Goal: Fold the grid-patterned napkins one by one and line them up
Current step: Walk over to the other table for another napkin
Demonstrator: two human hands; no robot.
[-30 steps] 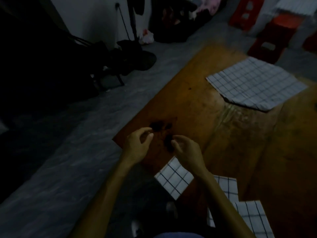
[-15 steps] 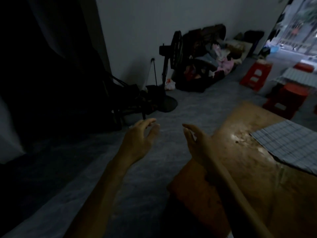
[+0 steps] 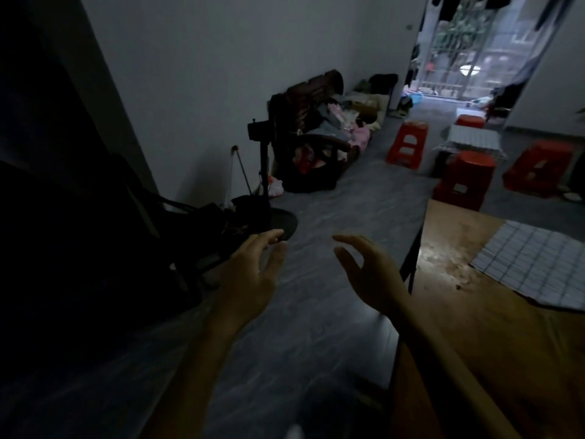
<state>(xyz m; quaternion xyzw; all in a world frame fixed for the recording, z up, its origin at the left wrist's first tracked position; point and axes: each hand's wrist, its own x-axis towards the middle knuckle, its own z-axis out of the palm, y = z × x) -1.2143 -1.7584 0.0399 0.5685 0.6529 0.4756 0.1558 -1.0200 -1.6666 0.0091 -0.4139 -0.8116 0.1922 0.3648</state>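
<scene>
A grid-patterned napkin (image 3: 535,267) lies spread flat on the brown wooden worktop (image 3: 468,312) at the right of the view, its far side running out of frame, well apart from both hands. The person's left hand (image 3: 253,280) and right hand (image 3: 370,274) are raised side by side over the grey floor (image 3: 316,343), palms turned toward each other, the fingers (image 3: 348,240) loosely spread and holding nothing. The right hand hangs just off the worktop's left edge, its forearm crossing the near corner; the left hand is farther out over the floor, nearer the dark furniture (image 3: 95,248) on the left. The napkin's near-left edge sits back from the worktop's rim, leaving a bare, glossy strip of wood between cloth and edge. Beyond the hands, a standing fan (image 3: 264,172) rises from its round base beside a white wall, with a heap of clothes and bags (image 3: 323,128) behind it. Red plastic stools (image 3: 463,179) stand past the worktop's far end, and a bright doorway (image 3: 468,58) opens at the back of the dim room.
</scene>
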